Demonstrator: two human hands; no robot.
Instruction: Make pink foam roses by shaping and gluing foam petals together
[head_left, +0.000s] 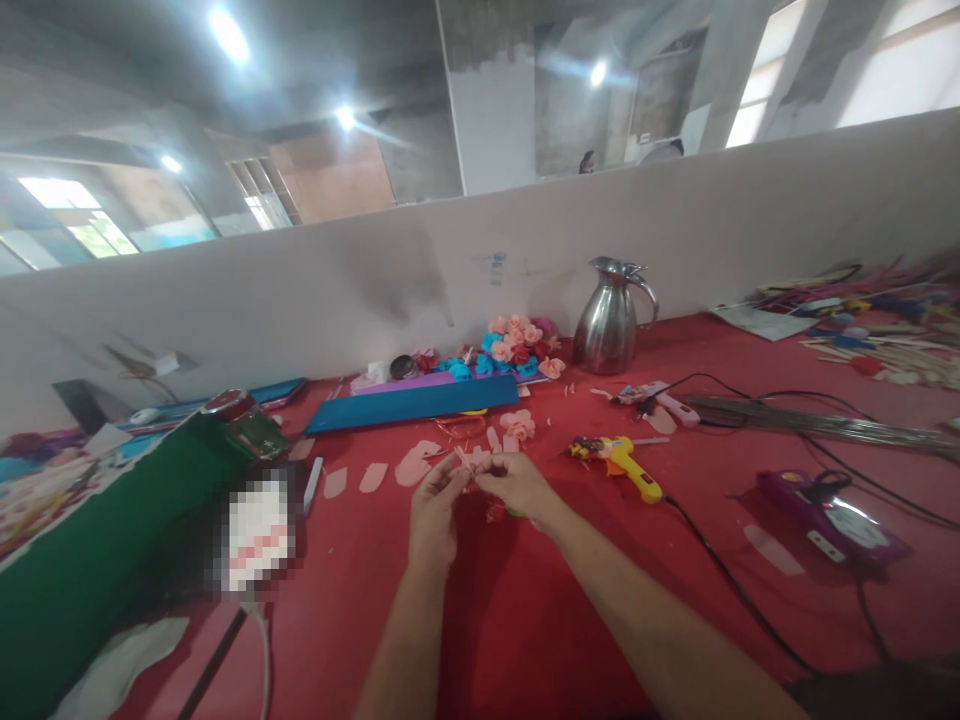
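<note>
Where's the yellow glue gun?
In the head view, the yellow glue gun lies on the red table, right of the right hand, near the pink-handled tool.

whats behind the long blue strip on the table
Behind the blue strip are a purple sheet, a dark round object and pink, red and blue flowers, with the pale wall beyond. The strip hides part of the sheet, and anything directly underneath cannot be seen.

The left hand and the right hand pinch a pink paper-like piece over the flat red surface, near a yellow pistol-shaped glue gun.
</note>
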